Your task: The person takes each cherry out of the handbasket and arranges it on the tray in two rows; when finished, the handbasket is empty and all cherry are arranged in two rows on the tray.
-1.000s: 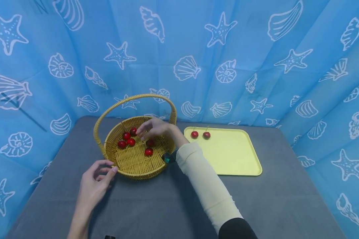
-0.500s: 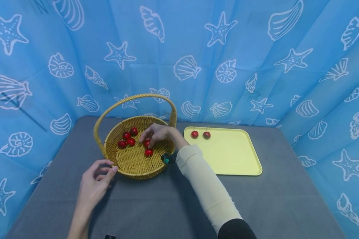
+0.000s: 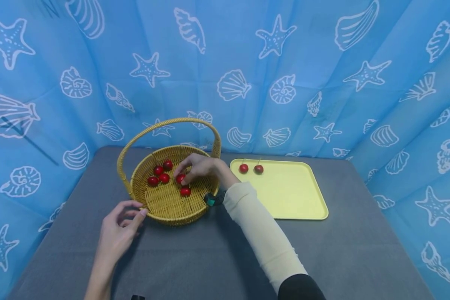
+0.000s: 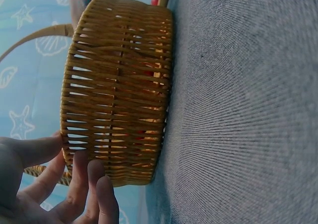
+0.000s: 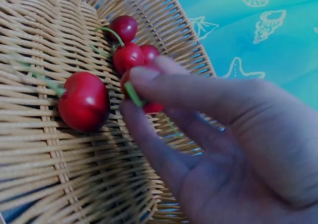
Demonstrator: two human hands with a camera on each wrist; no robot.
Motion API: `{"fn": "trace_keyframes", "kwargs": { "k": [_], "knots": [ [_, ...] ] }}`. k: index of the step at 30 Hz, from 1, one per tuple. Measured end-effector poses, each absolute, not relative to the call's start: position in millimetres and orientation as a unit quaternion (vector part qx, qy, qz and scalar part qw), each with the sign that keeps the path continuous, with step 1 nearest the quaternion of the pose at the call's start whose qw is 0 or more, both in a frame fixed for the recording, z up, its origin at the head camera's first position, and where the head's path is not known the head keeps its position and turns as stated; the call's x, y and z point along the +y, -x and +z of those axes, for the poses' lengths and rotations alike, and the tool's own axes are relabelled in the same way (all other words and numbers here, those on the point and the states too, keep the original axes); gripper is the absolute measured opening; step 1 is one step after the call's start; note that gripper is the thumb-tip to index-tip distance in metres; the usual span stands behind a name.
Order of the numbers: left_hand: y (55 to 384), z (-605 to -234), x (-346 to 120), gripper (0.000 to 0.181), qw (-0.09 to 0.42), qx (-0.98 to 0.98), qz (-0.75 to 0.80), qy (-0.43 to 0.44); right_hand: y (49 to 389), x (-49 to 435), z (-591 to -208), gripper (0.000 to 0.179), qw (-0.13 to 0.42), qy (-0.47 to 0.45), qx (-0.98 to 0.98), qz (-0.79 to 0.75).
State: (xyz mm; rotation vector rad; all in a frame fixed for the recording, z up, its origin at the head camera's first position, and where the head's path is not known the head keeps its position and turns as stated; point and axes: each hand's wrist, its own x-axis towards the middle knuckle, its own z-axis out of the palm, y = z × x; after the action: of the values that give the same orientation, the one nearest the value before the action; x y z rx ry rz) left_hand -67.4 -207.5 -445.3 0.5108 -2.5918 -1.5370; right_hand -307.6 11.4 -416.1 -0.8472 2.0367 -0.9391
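Basket (image 3: 163, 204) of cherries (image 3: 163, 178), rim (image 3: 176, 219) pinched by left hand (image 3: 118, 229).
Right hand (image 3: 200, 166) pinches one cherry (image 3: 180, 179) inside, five others visible; yellow tray (image 3: 292, 193) holds two cherries (image 3: 258, 169).

6 cherries (image 3: 164, 178) in wicker basket (image 3: 163, 204)

a sky-blue fabric curtain (image 3: 303, 54) printed with white sea-life outlines hangs in soft vertical folds behind and along both sides of a gray, cloth-covered tabletop (image 3: 345, 250), seen from my remote post. among the prints i make out a white dotted five-armed starfish (image 3: 275, 36), a white fan-shaped scallop shell (image 3: 234, 85) and a white coiled spiral shell (image 3: 283, 89). my left wrist view shows the cloth's fine weave.
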Motion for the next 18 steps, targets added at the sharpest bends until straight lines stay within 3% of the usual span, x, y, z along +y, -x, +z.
{"fn": "trace_keyframes", "kwargs": {
  "k": [18],
  "knots": [
    [69.3,-446.6,-208.1,0.042,0.028,-0.846,-0.503,-0.173,294.0,58.2,-352.4,0.038,0.318,0.416,0.756,-0.394]
  ]
}}
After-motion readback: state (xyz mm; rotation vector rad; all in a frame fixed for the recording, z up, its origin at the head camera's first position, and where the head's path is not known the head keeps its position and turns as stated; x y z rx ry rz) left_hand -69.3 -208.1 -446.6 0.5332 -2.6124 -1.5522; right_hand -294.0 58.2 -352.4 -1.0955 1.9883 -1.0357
